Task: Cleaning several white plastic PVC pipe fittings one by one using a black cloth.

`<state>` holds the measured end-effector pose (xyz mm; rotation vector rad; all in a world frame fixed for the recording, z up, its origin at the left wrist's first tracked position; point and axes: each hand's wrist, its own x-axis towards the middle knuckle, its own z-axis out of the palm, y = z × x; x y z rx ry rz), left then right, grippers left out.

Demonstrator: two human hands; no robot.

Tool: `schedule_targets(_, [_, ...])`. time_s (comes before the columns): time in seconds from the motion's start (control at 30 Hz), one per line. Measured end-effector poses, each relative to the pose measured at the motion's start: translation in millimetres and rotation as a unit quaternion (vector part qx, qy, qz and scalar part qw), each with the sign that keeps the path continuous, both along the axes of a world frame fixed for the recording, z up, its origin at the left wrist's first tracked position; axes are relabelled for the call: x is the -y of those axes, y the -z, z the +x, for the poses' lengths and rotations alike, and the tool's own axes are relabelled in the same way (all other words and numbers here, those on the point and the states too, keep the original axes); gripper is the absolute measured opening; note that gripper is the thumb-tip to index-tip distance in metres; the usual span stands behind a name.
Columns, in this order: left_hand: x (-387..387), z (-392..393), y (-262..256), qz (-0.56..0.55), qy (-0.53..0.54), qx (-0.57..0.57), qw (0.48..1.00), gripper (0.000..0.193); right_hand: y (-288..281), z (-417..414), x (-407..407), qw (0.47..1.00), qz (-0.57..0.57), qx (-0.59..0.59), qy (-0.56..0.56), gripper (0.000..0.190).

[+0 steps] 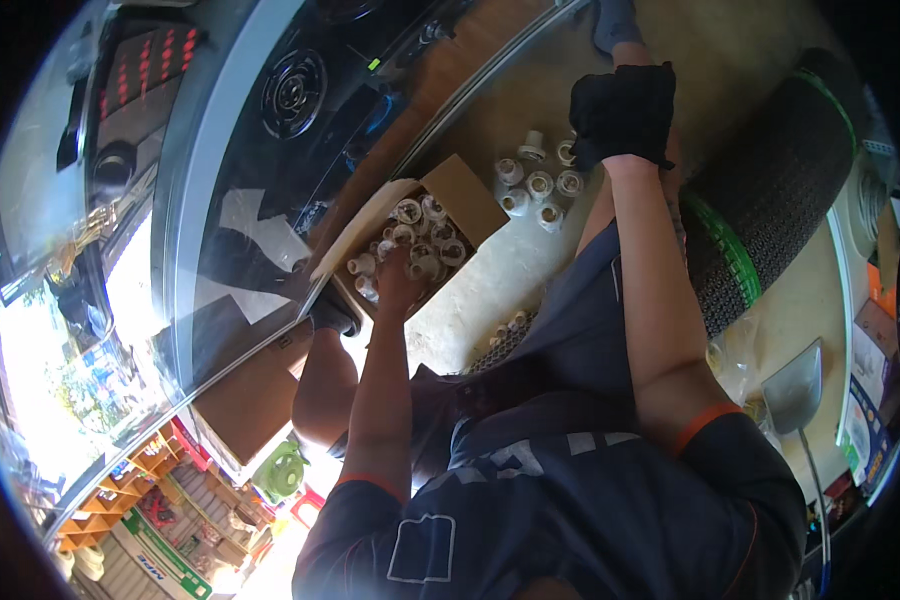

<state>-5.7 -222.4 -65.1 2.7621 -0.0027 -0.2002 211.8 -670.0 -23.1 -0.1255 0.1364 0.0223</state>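
My bare left hand (401,281) reaches into an open cardboard box (463,201) full of small white flanged fittings (422,255). Its fingers are down among them, so whether one is gripped is hidden. My right hand (622,116) wears a black glove and is by my right lower leg, fingers not clearly visible. Several more white fittings (540,185) stand in a loose group on the floor, to the left of the gloved hand. A few small pale pieces (511,327) lie by dark mesh near my thigh.
A glass display case (217,142) with gas hobs (294,94) runs along the left, right behind the box. To the right lies a large roll of black mesh (765,195) bound with green straps. A metal dustpan (795,386), another carton (251,379) and a green fan (280,472) are nearby.
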Motion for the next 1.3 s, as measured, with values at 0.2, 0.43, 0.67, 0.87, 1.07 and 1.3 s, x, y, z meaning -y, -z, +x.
schedule_targets(0.2, [9, -14, 10, 0.009, -0.143, -0.148, 0.979, 0.055, -61, -30, -39, 0.865, 0.498, -0.025, -0.064, 0.037])
schedule_targets(0.43, [28, 21, -105, -0.311, -0.221, 0.112, 0.918, 0.054, -135, -75, -81, 0.178, 0.962, -0.174, -0.116, 0.029])
schedule_targets(0.67, [15, 6, -242, -0.721, -0.101, 0.118, 0.676, 0.067, -116, -97, -142, 0.922, 0.104, 0.185, -0.324, 0.062])
schedule_targets(0.87, [2, -36, -257, -0.692, -0.106, 0.158, 0.697, 0.052, -153, -128, -158, 0.875, -0.256, 0.239, -0.335, 0.067])
schedule_targets(1.07, [8, -60, -264, -0.692, -0.09, 0.141, 0.702, 0.042, -244, -156, -228, 0.441, -0.739, 0.466, -0.204, 0.044])
schedule_targets(1.3, [-6, -61, -255, -0.694, -0.006, 0.148, 0.704, 0.037, -259, -172, -280, 0.365, -0.693, 0.622, -0.015, 0.024])
